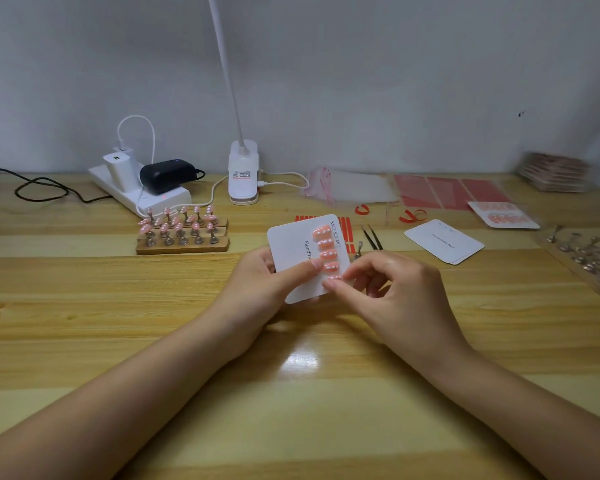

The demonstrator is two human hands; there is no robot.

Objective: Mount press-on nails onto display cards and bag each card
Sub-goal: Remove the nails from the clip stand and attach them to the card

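Wooden tabletop (pixel 84 289), grey wall behind. Left hand (pixel 257 289) held white card (pixel 291 251) up, thumb on front. Right hand (pixel 388 289) fingers (pixel 336 285) pinched fifth pink nail (pixel 334 278) at card's near end. Nail row ran away from person.

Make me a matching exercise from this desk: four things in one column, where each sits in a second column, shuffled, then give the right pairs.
Things
1. card
2. tweezers
3. nail stands
4. lamp base

Places
A. by the wall, beside the power strip
B. on the desk, right of the red strips
C. in the left hand
D. on wooden blocks, left of the card

Pairs: 1-C, 2-B, 3-D, 4-A
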